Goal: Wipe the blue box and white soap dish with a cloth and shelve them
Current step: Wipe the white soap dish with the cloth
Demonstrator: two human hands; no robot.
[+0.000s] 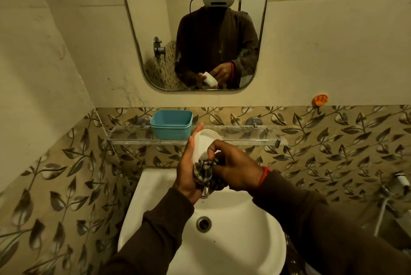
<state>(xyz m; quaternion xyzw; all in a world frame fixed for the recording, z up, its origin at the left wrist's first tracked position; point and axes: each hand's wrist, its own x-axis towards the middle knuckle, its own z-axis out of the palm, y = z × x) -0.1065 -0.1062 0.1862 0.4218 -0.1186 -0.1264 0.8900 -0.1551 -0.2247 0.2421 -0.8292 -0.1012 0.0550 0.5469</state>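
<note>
Left hand point(189, 170) clamps the white soap dish point(205, 143) by its side rim, over the sink point(233, 241); right hand point(233, 168) pinches the cloth point(203, 171) against it. Dish looks light, stiff, probably slick — grip the rim. Blue box point(171, 124) sits on the glass shelf point(244, 135).

Blue box point(171, 124): smooth matt plastic. White soap dish point(205, 143): smooth plastic, slight sheen. Cloth point(203, 171): woven checked fabric, crumpled. Shelf point(244, 135): clear glass, smeared, on polished metal brackets. Basin point(233, 219): glossy white ceramic. Wall tiles point(333, 141): leaf-patterned, glazed.
</note>
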